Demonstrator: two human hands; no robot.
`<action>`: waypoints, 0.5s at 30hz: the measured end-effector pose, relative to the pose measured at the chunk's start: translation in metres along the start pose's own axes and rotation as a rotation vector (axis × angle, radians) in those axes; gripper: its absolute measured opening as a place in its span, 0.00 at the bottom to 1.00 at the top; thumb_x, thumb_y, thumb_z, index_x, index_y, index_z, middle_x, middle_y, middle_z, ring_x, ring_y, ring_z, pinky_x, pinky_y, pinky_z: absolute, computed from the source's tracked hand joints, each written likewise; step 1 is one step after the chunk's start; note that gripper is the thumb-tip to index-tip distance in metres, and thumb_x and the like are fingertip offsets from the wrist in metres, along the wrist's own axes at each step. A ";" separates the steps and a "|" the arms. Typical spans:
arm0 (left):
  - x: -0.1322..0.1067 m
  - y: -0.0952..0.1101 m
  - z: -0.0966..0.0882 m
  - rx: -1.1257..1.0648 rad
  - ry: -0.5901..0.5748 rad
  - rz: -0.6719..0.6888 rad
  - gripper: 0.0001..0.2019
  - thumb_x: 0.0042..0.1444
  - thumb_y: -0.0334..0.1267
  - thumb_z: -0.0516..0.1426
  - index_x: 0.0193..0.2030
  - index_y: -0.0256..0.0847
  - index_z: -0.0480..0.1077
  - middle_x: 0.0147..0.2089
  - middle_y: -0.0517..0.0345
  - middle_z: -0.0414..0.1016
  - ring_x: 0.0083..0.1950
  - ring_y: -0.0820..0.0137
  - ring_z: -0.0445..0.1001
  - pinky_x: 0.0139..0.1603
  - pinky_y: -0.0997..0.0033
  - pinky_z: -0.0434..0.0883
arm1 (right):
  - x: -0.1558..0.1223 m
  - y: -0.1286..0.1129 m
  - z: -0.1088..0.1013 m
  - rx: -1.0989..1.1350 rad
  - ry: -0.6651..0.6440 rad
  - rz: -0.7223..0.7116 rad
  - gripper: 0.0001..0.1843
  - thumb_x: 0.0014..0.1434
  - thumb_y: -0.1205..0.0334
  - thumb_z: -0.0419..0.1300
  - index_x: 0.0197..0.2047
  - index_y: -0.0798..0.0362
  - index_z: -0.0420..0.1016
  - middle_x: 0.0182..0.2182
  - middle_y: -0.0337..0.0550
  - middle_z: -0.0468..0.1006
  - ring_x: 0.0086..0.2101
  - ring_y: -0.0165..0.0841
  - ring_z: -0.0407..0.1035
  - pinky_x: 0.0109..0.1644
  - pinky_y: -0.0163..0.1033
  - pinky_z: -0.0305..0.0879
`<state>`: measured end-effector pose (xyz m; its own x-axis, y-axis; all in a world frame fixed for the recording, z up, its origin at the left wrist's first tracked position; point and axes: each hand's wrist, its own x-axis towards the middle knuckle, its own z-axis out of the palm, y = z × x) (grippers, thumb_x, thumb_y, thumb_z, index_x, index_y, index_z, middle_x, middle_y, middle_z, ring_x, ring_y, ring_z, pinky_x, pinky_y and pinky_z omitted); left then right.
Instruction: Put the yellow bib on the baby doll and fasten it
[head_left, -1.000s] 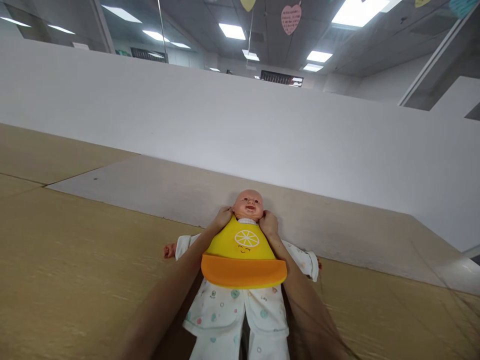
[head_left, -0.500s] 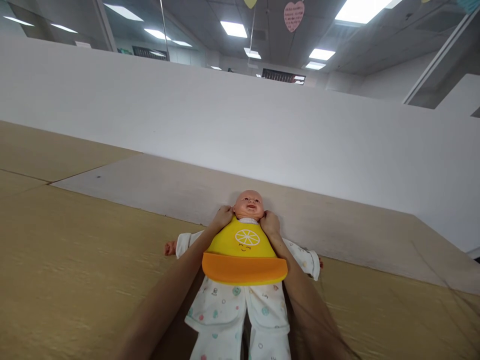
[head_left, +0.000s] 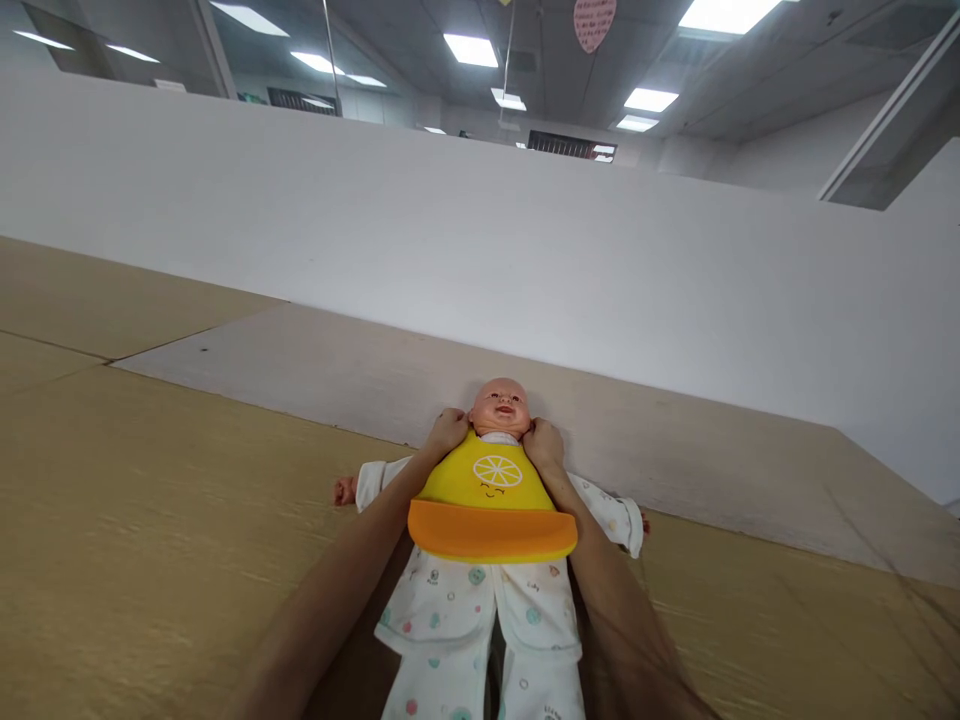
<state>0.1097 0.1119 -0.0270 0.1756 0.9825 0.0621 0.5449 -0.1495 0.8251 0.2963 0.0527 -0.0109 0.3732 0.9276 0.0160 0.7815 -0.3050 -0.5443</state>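
A baby doll in white patterned pyjamas lies on its back on a tan mat. A yellow bib with an orange catch pocket and a lemon drawing covers its chest. My left hand grips the bib's neck strap at the doll's left-of-frame shoulder. My right hand grips the strap on the other side of the neck. Both hands have fingers curled beside the doll's head, and the strap ends are hidden behind the neck.
A low white partition wall runs behind the doll's head. A paler mat panel lies between the tan mat and the wall. Ceiling lights and a hanging pink paper heart show above.
My hands stay at the doll's neck with the bib; only the camera view has drifted slightly downward.
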 end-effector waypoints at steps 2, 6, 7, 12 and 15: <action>-0.001 0.001 -0.001 -0.015 0.002 -0.012 0.16 0.52 0.35 0.49 0.15 0.38 0.59 0.18 0.59 0.61 0.26 0.70 0.63 0.27 0.73 0.55 | 0.000 0.001 0.000 0.006 0.000 -0.002 0.14 0.56 0.60 0.54 0.40 0.60 0.76 0.37 0.51 0.77 0.33 0.33 0.70 0.33 0.31 0.58; -0.004 0.002 -0.006 -0.071 0.014 -0.041 0.16 0.51 0.37 0.50 0.14 0.38 0.58 0.16 0.62 0.56 0.22 0.73 0.59 0.24 0.73 0.52 | -0.001 0.001 -0.002 0.022 0.013 0.039 0.16 0.59 0.61 0.50 0.40 0.59 0.76 0.38 0.52 0.77 0.36 0.34 0.71 0.36 0.32 0.60; -0.005 0.002 -0.008 -0.091 0.021 -0.049 0.16 0.50 0.38 0.51 0.14 0.38 0.59 0.16 0.62 0.56 0.22 0.73 0.58 0.23 0.73 0.52 | -0.002 0.001 -0.003 0.024 0.026 0.062 0.17 0.60 0.61 0.48 0.40 0.60 0.75 0.39 0.53 0.77 0.38 0.36 0.71 0.37 0.33 0.60; -0.016 0.006 -0.023 -0.232 0.128 -0.048 0.13 0.50 0.40 0.49 0.18 0.38 0.60 0.18 0.63 0.56 0.22 0.75 0.56 0.22 0.74 0.52 | -0.012 0.003 -0.011 0.077 0.115 0.124 0.22 0.63 0.59 0.42 0.44 0.62 0.72 0.41 0.57 0.75 0.41 0.38 0.70 0.40 0.36 0.61; -0.027 0.020 -0.037 -0.328 0.184 0.000 0.13 0.52 0.44 0.47 0.22 0.39 0.58 0.21 0.64 0.54 0.22 0.76 0.54 0.22 0.76 0.53 | -0.021 0.008 -0.019 0.135 0.192 0.099 0.22 0.63 0.59 0.40 0.41 0.63 0.72 0.41 0.60 0.74 0.41 0.39 0.69 0.43 0.38 0.61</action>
<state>0.0852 0.0870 0.0085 0.0092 0.9905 0.1374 0.2479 -0.1354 0.9593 0.3042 0.0266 0.0006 0.5427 0.8329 0.1087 0.6674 -0.3490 -0.6579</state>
